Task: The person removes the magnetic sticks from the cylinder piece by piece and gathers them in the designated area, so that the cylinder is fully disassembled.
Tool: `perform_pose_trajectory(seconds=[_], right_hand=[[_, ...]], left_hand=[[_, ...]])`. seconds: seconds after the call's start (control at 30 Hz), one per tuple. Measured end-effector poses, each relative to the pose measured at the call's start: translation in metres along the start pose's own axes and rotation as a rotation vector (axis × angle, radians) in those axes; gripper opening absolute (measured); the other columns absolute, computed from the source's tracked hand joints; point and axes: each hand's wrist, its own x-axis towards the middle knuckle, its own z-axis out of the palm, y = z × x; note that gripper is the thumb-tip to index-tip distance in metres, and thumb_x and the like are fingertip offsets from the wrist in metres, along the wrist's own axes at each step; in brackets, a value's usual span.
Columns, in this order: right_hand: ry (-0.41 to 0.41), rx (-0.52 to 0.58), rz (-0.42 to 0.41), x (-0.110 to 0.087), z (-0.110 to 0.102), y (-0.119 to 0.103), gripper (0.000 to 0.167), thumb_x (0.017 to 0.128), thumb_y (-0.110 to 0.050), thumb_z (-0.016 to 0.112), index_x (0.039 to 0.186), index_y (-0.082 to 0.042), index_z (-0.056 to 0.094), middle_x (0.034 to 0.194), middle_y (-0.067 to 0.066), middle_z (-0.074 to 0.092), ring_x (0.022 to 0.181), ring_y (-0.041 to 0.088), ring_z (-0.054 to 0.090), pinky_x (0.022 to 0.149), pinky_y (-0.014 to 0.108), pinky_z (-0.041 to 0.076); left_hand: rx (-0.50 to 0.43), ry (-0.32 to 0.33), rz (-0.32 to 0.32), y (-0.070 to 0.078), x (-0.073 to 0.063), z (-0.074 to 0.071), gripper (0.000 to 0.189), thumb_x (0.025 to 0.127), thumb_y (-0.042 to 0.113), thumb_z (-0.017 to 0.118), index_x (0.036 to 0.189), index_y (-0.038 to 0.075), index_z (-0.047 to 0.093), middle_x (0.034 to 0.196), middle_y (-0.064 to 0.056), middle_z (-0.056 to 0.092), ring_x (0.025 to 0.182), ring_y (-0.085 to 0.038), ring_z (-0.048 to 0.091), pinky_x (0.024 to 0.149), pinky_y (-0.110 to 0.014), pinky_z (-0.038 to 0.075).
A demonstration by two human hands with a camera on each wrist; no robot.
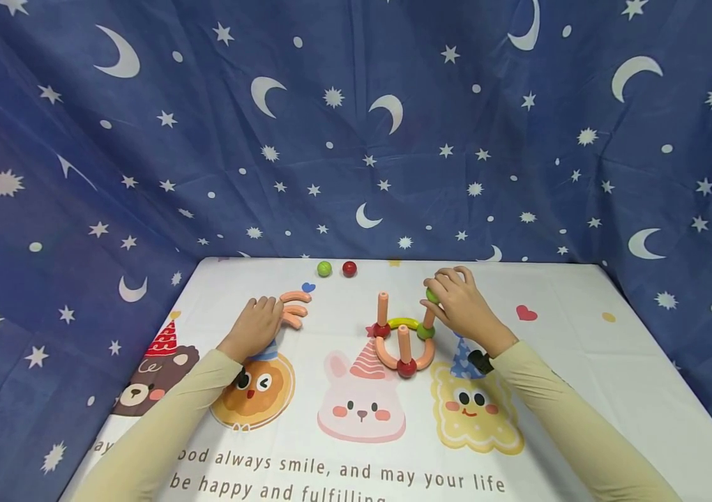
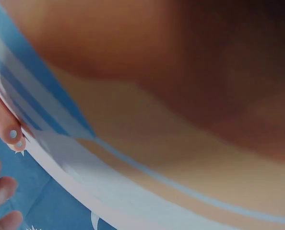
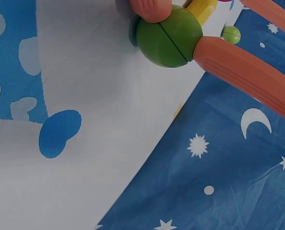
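My right hand (image 1: 464, 305) pinches a light green ball (image 1: 432, 295) at the top of an upright orange stick (image 1: 429, 319). That stick stands in a green ball (image 3: 169, 38) at the right corner of a ring-shaped frame. Curved orange pieces (image 1: 387, 354) and a yellow curved piece (image 1: 403, 323) join this corner to two red balls (image 1: 406, 367), each bearing an upright orange stick (image 1: 383, 309). My left hand (image 1: 253, 326) rests on the table at left, its fingers loosely bent beside several loose curved orange sticks (image 1: 295, 311). The right wrist view does not show the right hand.
A loose green ball (image 1: 324, 269) and a loose red ball (image 1: 349, 269) lie near the table's back edge. The white tablecloth (image 1: 563, 348) carries printed cartoon figures and lettering. A blue curtain (image 1: 330, 188) with moons and stars hangs behind and along the sides.
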Motion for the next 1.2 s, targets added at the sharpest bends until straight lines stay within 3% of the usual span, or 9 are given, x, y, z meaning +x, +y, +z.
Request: perform_pose_trajectory(seconds=[0.23,0.53,0.73,1.03,1.2], right_hand=[[-0.003,0.008,0.006,0.001,0.000,0.000,0.032,0.084,-0.029,0.067,0.105,-0.006,0.061,0.095,0.011,0.063,0.103,0.030,0.055,0.096,0.053,0.035],[0.000,0.006,-0.004,0.001,0.000,-0.001,0.030,0.084,-0.028,0.067,0.104,-0.006,0.061,0.094,0.011,0.063,0.101,0.030,0.055,0.096,0.054,0.035],[-0.007,0.011,0.004,0.001,0.000,-0.001,0.031,0.084,-0.028,0.067,0.104,-0.006,0.061,0.094,0.010,0.063,0.102,0.030,0.055,0.096,0.054,0.035],[-0.015,0.020,0.013,0.000,-0.001,-0.002,0.031,0.084,-0.029,0.067,0.105,-0.006,0.061,0.095,0.011,0.064,0.102,0.030,0.055,0.096,0.054,0.034],[-0.013,0.019,0.015,0.000,0.000,-0.002,0.031,0.084,-0.029,0.068,0.104,-0.006,0.061,0.095,0.011,0.064,0.102,0.030,0.055,0.096,0.054,0.035]], left_hand=[[0.022,-0.012,0.031,-0.001,0.000,0.002,0.020,0.090,0.020,0.056,0.091,0.000,0.055,0.079,-0.014,0.059,0.069,-0.026,0.053,0.060,-0.038,0.045],[0.013,-0.057,0.055,-0.003,-0.003,0.000,0.029,0.089,0.033,0.062,0.097,0.006,0.056,0.081,-0.012,0.061,0.071,-0.025,0.056,0.064,-0.037,0.047],[0.039,-0.130,0.054,-0.007,-0.007,-0.004,0.038,0.089,0.040,0.060,0.108,0.007,0.058,0.082,-0.012,0.061,0.073,-0.023,0.055,0.066,-0.036,0.048],[0.044,-0.115,0.088,-0.006,-0.009,-0.009,0.025,0.090,0.023,0.060,0.109,0.007,0.056,0.081,-0.012,0.062,0.072,-0.024,0.056,0.065,-0.035,0.049],[0.038,-0.108,0.081,-0.005,-0.010,-0.008,0.026,0.090,0.022,0.060,0.110,0.007,0.056,0.080,-0.013,0.062,0.071,-0.024,0.056,0.065,-0.035,0.049]])
